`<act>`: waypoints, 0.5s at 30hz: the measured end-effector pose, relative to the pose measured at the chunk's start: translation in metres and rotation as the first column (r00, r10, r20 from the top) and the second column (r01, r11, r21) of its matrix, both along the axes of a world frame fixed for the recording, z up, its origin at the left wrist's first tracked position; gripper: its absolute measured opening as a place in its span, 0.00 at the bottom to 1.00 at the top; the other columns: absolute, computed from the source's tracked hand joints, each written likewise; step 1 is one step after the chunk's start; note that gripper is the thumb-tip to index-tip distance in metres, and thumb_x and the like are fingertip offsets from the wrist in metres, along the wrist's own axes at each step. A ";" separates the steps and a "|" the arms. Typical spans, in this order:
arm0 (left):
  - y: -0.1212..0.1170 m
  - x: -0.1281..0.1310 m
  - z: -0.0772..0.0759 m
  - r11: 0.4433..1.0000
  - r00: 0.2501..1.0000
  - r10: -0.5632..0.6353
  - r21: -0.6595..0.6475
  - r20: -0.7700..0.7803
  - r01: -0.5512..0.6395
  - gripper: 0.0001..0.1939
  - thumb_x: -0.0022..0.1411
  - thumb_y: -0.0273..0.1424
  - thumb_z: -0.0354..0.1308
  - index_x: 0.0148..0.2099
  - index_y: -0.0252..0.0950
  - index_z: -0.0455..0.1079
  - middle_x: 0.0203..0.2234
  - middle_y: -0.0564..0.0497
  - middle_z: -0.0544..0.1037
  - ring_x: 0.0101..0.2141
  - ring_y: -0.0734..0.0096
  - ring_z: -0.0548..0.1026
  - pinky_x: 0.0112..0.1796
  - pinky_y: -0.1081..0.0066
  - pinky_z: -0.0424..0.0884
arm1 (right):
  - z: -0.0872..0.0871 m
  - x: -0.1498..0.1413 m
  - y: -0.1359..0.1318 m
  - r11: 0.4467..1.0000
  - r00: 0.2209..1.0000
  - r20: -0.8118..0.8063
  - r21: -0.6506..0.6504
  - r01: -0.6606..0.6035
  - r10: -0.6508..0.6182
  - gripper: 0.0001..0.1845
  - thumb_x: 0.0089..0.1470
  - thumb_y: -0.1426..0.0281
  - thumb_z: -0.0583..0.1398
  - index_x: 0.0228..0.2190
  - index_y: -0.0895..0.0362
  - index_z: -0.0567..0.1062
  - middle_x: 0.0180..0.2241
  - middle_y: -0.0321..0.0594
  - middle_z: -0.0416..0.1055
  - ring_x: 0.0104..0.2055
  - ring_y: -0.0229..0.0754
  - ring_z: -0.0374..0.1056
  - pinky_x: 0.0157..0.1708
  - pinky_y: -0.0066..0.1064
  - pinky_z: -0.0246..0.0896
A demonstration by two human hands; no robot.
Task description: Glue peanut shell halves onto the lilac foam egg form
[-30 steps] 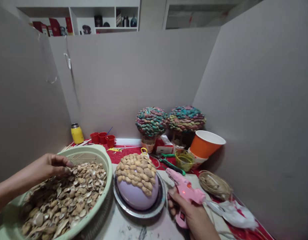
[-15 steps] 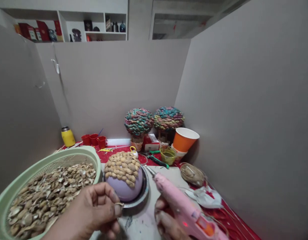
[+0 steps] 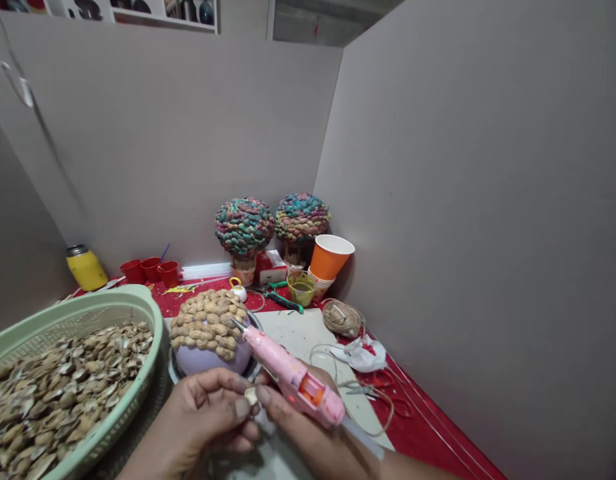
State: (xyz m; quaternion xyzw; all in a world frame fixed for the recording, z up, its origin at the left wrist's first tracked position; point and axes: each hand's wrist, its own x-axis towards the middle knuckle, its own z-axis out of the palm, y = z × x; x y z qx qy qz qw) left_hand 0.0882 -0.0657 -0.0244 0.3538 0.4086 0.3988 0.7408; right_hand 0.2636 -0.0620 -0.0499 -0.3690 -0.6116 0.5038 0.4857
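Between the thumb and fingers of my left hand (image 3: 203, 413) is a peanut shell half (image 3: 251, 396), its pale inside showing. My right hand (image 3: 303, 407) holds a pink hot glue gun (image 3: 293, 373), nozzle pointing up and left; its thumb tip is at the shell. Just beyond, a purple ball (image 3: 203, 362) sits in a metal bowl (image 3: 255, 327), its upper part covered with rows of peanut shells (image 3: 208, 320). The glue gun's nozzle overlaps the ball's right side in view; I cannot tell if they touch.
At left stands a green basket (image 3: 155, 333) of loose peanut shells. Behind are two colourful shell-covered trees (image 3: 245, 227), red cups (image 3: 168, 273), green-handled pliers (image 3: 283, 301), an orange paper cup (image 3: 331, 257) and a yellow bottle (image 3: 87, 269). Twine (image 3: 342, 318) and scissors (image 3: 388, 393) lie right.
My right hand has brought the glue gun left, beside my left hand, and its thumb now meets the shell. The shell has turned its inside into view. The whole view has swung right.
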 end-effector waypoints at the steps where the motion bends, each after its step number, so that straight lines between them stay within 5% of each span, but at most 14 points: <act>1: 0.000 0.000 0.000 1.000 1.000 -0.007 -0.016 0.024 0.008 0.16 0.46 0.35 0.74 0.32 0.30 0.76 0.25 0.48 0.80 0.25 0.74 0.76 0.27 0.77 0.73 | 0.002 0.001 0.000 1.000 1.000 -0.017 -0.028 -0.006 0.005 0.17 0.56 0.54 0.61 0.31 0.57 0.72 0.27 0.38 0.69 0.29 0.41 0.65 0.30 0.31 0.63; 7: 0.004 -0.002 -0.002 0.990 0.985 -0.061 -0.112 0.161 0.079 0.12 0.49 0.32 0.73 0.30 0.31 0.75 0.22 0.48 0.78 0.23 0.75 0.76 0.27 0.78 0.74 | 0.012 0.004 0.001 0.997 0.996 0.051 -0.031 -0.067 0.069 0.19 0.54 0.53 0.61 0.29 0.57 0.71 0.26 0.38 0.67 0.27 0.41 0.64 0.28 0.32 0.63; 15: 0.006 -0.010 -0.012 0.972 0.957 -0.152 -0.139 0.247 0.190 0.09 0.51 0.24 0.71 0.30 0.31 0.72 0.25 0.48 0.78 0.25 0.75 0.77 0.28 0.79 0.74 | 0.006 0.005 0.007 0.969 0.975 0.161 0.166 -0.183 0.156 0.06 0.55 0.65 0.61 0.29 0.54 0.72 0.27 0.38 0.67 0.28 0.41 0.63 0.28 0.31 0.62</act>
